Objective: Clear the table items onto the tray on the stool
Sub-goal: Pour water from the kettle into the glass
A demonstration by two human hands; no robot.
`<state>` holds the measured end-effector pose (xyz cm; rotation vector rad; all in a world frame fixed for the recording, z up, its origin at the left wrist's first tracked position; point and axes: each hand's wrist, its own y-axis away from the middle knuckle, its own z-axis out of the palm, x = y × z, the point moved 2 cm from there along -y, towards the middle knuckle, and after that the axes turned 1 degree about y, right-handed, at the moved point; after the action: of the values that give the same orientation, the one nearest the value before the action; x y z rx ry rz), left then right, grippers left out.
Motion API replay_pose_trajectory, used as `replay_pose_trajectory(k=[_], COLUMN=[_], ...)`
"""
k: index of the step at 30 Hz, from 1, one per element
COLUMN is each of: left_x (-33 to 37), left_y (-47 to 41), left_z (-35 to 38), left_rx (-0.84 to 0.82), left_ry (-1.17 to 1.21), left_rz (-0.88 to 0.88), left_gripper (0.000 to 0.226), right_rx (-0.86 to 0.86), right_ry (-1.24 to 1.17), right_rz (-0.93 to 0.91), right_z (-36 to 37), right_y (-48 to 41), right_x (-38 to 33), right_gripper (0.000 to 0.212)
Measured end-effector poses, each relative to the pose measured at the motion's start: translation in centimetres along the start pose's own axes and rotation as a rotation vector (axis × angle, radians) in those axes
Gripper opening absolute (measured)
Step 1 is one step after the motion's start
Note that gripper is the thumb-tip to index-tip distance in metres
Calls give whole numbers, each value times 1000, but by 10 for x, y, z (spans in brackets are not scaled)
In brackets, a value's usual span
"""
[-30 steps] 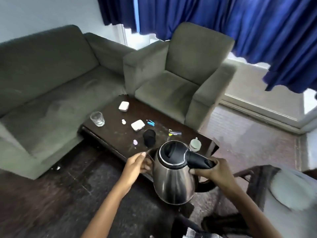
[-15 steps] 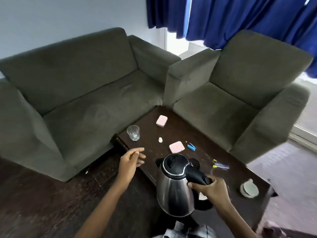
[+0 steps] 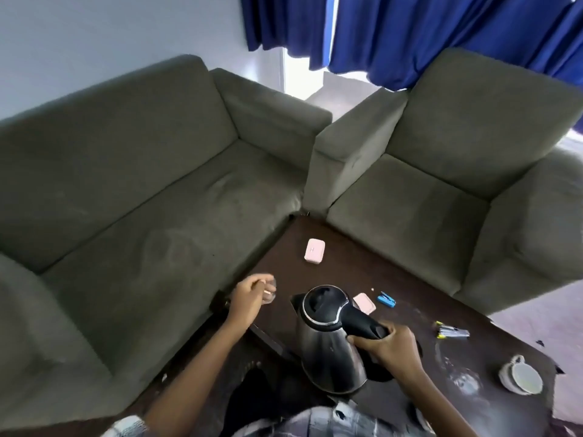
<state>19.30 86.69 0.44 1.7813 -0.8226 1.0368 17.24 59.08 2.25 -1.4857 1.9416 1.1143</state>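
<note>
My right hand [image 3: 388,343] grips the black handle of a steel kettle [image 3: 328,342], held over the near part of the dark coffee table [image 3: 347,269]. My left hand [image 3: 249,298] curls around a clear drinking glass [image 3: 271,291] at the table's left edge; the glass is mostly hidden, so I cannot tell whether the fingers grip it. On the table lie two pink cases [image 3: 314,251] [image 3: 365,302], a small blue item [image 3: 386,299], a yellow and blue packet [image 3: 452,332] and a white cup [image 3: 520,375] on its side. The tray and stool are out of view.
A grey-green sofa [image 3: 132,200] runs along the table's left side and a matching armchair [image 3: 441,184] stands behind it. Blue curtains [image 3: 410,33] hang at the back. White smears mark the table by the cup.
The view has swung left and nearer the table. My left hand has reached forward from open air onto the glass. The kettle stays in my right hand.
</note>
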Motion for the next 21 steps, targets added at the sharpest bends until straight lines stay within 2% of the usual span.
replay_pose_trajectory(k=[3,7,11,15,18,21], left_x=[-17,-34,-57,-85,-105,-116], left_y=[-49,-93,-123,-142,-151,-160], left_z=[-29,-54,-65,-59,-52,-44], left_rx=[-17,-118,-298,-549,-692,-756], left_ry=[-141,-369,-718,-1032,-1195,-1301], left_rz=[0,-23,20,77,108,169], left_gripper=[24,25,30,43,54,58], right_rx=[47,111,151,157,162,164], right_ry=[48,71,80,124,184,241], right_rz=[40,132,218,304,344,367], right_z=[26,61,93,119,136,151], right_y=[-4,-9,-16,-28,-37,-48], right_x=[-23,-47,-65,-67,-66,-63], right_gripper=[52,59,55,53,53,47])
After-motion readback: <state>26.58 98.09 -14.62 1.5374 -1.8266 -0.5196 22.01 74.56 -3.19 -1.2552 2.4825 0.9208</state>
